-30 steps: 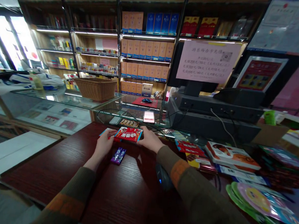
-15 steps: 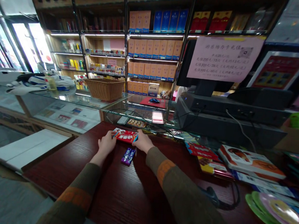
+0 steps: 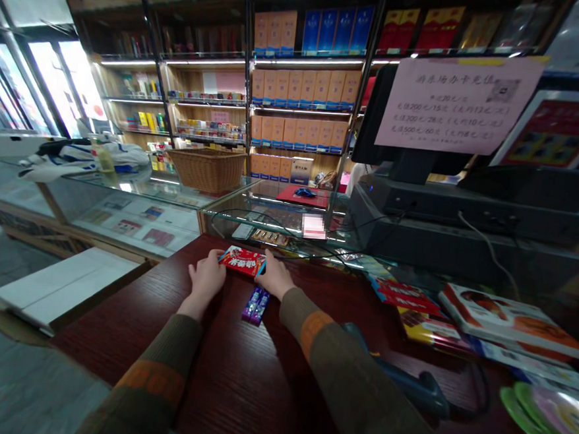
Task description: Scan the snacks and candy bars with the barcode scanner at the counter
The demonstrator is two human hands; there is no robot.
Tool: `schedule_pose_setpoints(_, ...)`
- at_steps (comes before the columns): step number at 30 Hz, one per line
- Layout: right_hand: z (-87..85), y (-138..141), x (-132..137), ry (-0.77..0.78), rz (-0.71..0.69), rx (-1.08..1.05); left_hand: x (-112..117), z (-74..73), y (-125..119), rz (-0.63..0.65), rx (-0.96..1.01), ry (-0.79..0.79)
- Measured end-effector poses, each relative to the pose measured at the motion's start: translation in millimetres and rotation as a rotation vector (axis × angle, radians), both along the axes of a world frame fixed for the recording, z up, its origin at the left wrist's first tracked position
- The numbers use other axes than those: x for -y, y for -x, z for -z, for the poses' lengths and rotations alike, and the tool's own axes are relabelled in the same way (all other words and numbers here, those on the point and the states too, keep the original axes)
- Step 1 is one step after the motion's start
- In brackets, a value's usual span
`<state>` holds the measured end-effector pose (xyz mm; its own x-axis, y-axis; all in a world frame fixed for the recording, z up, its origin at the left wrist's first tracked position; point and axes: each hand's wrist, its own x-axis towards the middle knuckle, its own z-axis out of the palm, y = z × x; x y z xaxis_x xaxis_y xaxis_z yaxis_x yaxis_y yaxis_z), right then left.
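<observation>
Left hand (image 3: 206, 278) and right hand (image 3: 274, 279) each grasp one end of the red snack packet (image 3: 241, 260) on the counter (image 3: 238, 385), purple candy packet (image 3: 256, 305) just beside

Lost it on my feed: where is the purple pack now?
In the head view, centre, the purple pack lies on the dark wooden counter, beside the right hand and just below the red packet.

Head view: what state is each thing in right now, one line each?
red packet, held flat at both ends
left hand, gripping its left end
right hand, gripping its right end
purple bars, lying flat between the wrists
scanner, lying down, unheld
wicker basket, upright
</observation>
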<state>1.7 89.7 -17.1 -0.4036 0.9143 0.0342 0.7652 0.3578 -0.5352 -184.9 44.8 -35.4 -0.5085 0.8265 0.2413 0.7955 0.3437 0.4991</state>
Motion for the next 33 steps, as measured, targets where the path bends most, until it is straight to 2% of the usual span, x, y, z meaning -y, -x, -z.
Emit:
schedule_pose_setpoints(14, 1.5, 4.1, -5.5, 0.024, 0.009, 0.070, -1.1, -4.2, 1.4, 0.007, 0.044, 0.054)
schedule_pose_setpoints(24, 0.3, 4.0, -3.4, -0.007, 0.001, 0.084, 1.1, -3.6, 2.7, 0.006, 0.070, 0.020)
schedule_pose_setpoints(33, 6.7, 4.7, -0.9, -0.031, -0.004, 0.088, 0.5, -3.2, 1.7, 0.001, 0.048, 0.025)
